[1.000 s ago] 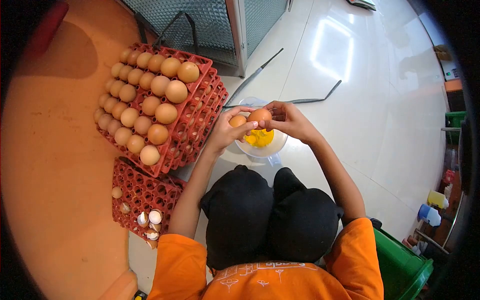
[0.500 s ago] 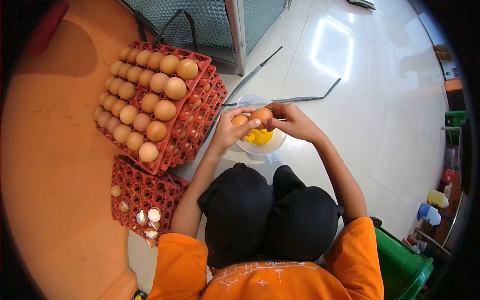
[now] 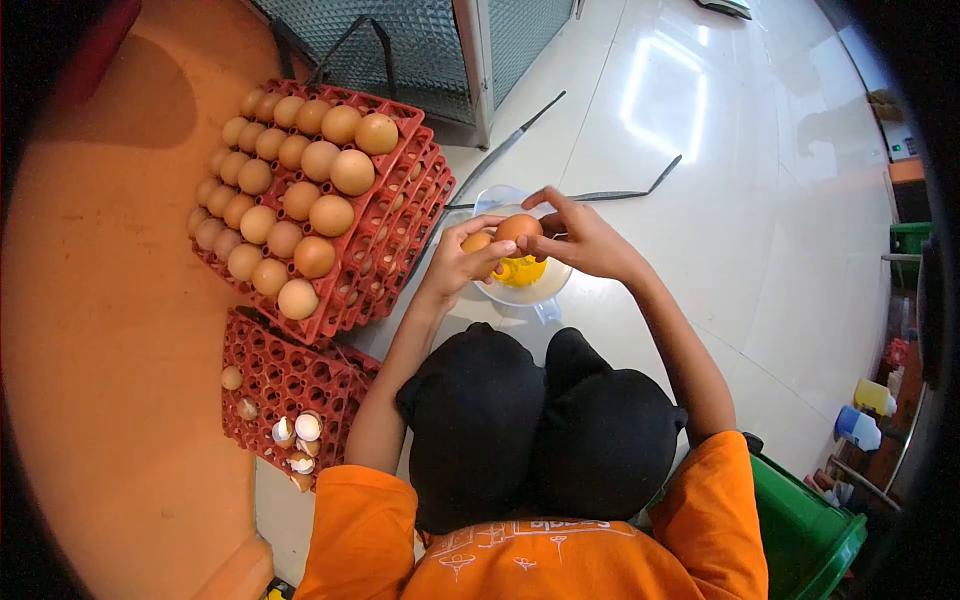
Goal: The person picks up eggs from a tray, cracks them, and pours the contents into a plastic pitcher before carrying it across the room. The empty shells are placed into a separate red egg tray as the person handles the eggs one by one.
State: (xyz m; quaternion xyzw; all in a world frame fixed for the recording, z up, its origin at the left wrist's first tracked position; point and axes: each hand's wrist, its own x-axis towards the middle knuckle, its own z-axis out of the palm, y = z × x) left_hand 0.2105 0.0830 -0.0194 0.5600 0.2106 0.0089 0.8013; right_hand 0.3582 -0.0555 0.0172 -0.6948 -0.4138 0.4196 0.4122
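Above a clear plastic jug [image 3: 548, 291] with yellow egg yolk [image 3: 520, 272] in it, my two hands are close together. My left hand [image 3: 456, 268] is closed around a brown egg [image 3: 477, 242], its thumb reaching across to a second, darker brown egg [image 3: 519, 228]. That second egg is gripped by my right hand [image 3: 592, 243], with the thumb against its near side and the index finger raised off it. No crack can be made out on either egg; fingers cover parts of both.
Stacked red trays [image 3: 345, 300] full of brown eggs stand to the left, against an orange wall [image 3: 120, 330]. Nearer, another red tray [image 3: 290, 370] carries broken shells [image 3: 308, 427] and a few eggs. A green bin [image 3: 800, 530] is at the right; black straps [image 3: 610, 195] lie on the tiled floor.
My right index finger has lifted away from the darker egg. That egg has shifted very slightly left; my left hand stays nearly still.
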